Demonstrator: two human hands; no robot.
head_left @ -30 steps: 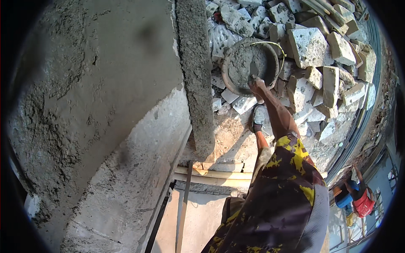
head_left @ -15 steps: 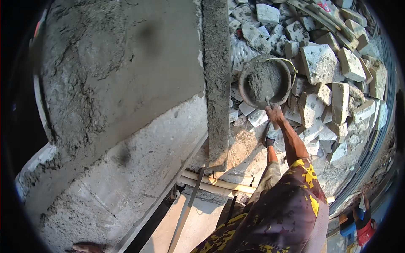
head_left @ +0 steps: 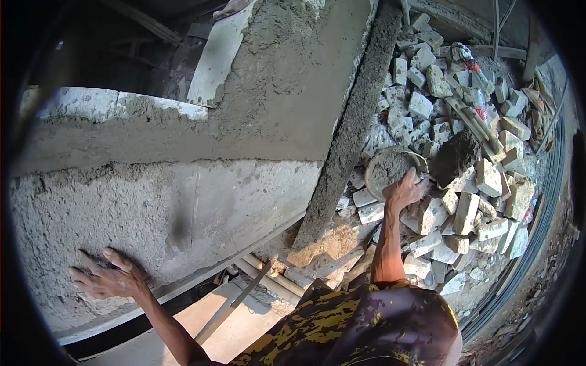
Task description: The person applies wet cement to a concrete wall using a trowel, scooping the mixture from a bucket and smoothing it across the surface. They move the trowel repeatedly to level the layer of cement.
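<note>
Grey mortar (head_left: 389, 169) lies in the bucket (head_left: 370, 177) beside my right grip (head_left: 406, 189), wrapped around the trowel (head_left: 455, 160). My left grip (head_left: 110, 277) rests spread on the rough wall (head_left: 122, 213)

Left fingers (head_left: 91, 264) lie splayed, right fingers (head_left: 420, 188) curled.

The bucket (head_left: 370, 180) looks matt and mortar-crusted. Left of the bucket, the grey mortar coat (head_left: 305, 125) looks smooth and matt, the pale concrete face (head_left: 122, 207) coarse and pitted. Right of it lie chalky, rough blocks (head_left: 467, 210); just above it, glossy crinkled plastic (head_left: 376, 141).
</note>
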